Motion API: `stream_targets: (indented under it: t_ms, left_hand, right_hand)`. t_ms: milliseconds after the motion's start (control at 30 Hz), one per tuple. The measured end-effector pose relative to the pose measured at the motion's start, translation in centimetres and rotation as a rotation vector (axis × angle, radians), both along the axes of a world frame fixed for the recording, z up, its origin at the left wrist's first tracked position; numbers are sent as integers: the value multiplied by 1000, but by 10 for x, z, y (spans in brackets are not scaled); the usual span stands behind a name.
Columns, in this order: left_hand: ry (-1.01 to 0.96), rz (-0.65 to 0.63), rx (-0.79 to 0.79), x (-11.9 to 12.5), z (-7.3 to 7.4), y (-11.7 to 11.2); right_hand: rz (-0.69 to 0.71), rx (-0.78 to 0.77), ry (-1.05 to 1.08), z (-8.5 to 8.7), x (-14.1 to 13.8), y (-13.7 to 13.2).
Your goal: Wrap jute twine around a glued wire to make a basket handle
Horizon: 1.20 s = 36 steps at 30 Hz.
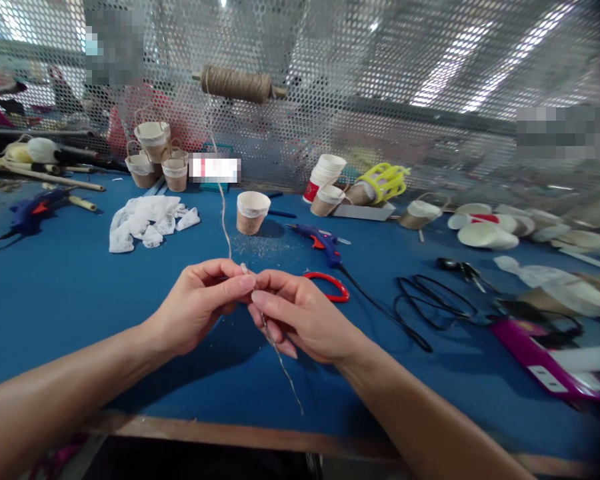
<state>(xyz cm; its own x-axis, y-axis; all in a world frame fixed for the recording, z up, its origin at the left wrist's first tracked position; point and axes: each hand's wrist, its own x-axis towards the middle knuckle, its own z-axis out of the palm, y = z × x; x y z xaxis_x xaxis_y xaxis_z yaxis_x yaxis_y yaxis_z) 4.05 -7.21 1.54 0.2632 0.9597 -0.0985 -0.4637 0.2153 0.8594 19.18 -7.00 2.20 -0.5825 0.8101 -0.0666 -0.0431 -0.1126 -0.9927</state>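
Observation:
Twine (224, 213) runs down from a spool (237, 83) at the perforated screen to my two hands. My left hand (200, 303) pinches it between thumb and forefinger. Close against it, my right hand (295, 310) is closed on the same twine, and a loose end hangs below toward the table edge. Beyond the hands a small brown cup with a white cloth rim (251, 217) stands upright, with crumbs in front of it. A blue glue gun (320, 241) lies right of the cup. Red scissor-like handles (336, 287) show partly behind my right hand.
White cloth pieces (147, 220) and several handled cups (153, 143) are at the left back. A second glue gun (35, 210) lies far left. Stacked paper cups (325, 173) stand at the back. A black cable (430, 300) and a magenta power strip (540, 360) occupy the right.

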Motion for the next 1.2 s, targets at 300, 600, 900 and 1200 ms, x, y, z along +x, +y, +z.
stream_targets:
  t_ms: [300,600,900,1200]
  left_hand:
    - [50,83,-29,1,-2,1]
    - [41,95,-3,0,0,-1]
    - [11,-39,24,-3,-2,1]
    - [57,65,30,-1,-1,1]
  right_hand:
    - [-239,249,-196,1,-6,-8]
    - [-314,550,-338,-2,-6,-8]
    - [-64,96,-67,3,0,-2]
    - [-195,234,-191,3,-3,-5]
